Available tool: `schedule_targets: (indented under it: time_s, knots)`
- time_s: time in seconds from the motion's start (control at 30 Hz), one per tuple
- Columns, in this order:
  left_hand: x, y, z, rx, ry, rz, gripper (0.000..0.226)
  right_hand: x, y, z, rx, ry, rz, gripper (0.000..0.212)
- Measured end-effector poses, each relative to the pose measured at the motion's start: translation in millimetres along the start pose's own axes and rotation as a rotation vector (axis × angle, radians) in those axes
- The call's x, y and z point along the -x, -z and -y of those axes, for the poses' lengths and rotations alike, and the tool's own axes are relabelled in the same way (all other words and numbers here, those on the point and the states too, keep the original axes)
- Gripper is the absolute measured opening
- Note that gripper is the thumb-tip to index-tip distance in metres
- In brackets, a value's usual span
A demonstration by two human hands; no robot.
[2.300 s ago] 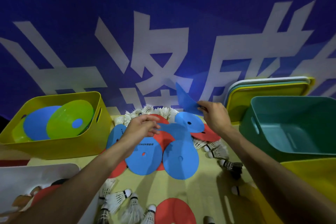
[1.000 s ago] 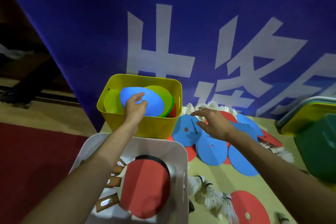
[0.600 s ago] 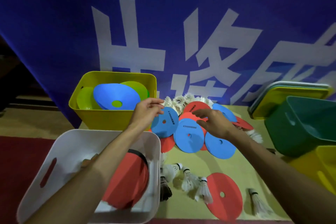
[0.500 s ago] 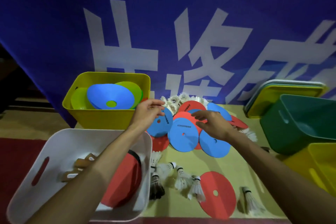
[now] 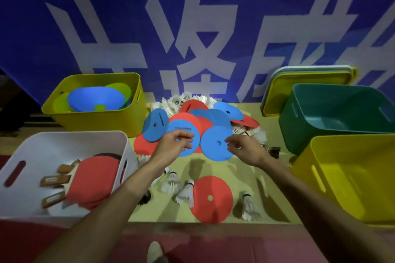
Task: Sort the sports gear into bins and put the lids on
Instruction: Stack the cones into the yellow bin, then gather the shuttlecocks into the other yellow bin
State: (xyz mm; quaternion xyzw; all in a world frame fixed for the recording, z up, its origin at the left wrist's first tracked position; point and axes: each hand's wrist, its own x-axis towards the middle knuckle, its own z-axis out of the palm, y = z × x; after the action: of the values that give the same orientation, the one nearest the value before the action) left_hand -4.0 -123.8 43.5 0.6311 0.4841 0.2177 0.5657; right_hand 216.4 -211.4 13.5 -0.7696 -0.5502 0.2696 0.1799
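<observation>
A blue banner (image 5: 192, 28) with big white characters hangs behind the bench (image 5: 241, 168). On the right stand a green bin (image 5: 333, 117) and, nearer, a yellow bin (image 5: 346, 177) — both look empty from here. Leaning against the banner behind the green one is a stack of lids (image 5: 307, 77). On the left, a white bin (image 5: 64, 141) holds red-faced paddles (image 5: 92, 179) with wooden handles, and behind it another yellow tub (image 5: 96, 119) holds blue and green cones (image 5: 96, 98).

In the middle of the bench lies a heap of flat discs (image 5: 192, 121), blue and red, overlapping one another, with white shuttlecocks (image 5: 181, 100) bunched at the back of the pile. One red disc (image 5: 210, 198) lies alone near the front edge, and a few loose shuttlecocks (image 5: 181, 192) lie just beside it.

Both bare arms reach over the heap. The left hand (image 5: 173, 145) hovers over a blue disc (image 5: 183, 134), fingers curled and loosely parted; whether they touch it I cannot tell. The right hand (image 5: 243, 147) sits at the right edge of another blue disc (image 5: 215, 143) — fingers spread, not closed on anything.
</observation>
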Motion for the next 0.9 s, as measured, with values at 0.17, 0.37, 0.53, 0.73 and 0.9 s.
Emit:
schedule_targets:
  time_s: [0.17,0.37,0.53,0.73,0.9]
  knots:
    - [24,-38,32,-0.087,0.119,0.060,0.022,18,-32,-46,0.018,-0.151,0.156,0.033]
    - [35,-67,69,-0.194,0.195,0.113,0.019,35,-71,-87,0.053,-0.341,0.244,0.040]
    - [25,-68,97,-0.275,0.223,0.069,0.024,47,-96,-100,0.077,-0.448,0.270,0.053]
    - [9,-57,134,-0.536,0.170,0.012,0.025,50,-117,-105,0.074,-0.525,0.314,0.059]
    - [7,-59,151,-0.657,0.178,0.041,0.041,54,-120,-90,0.076,-0.588,0.244,0.040]
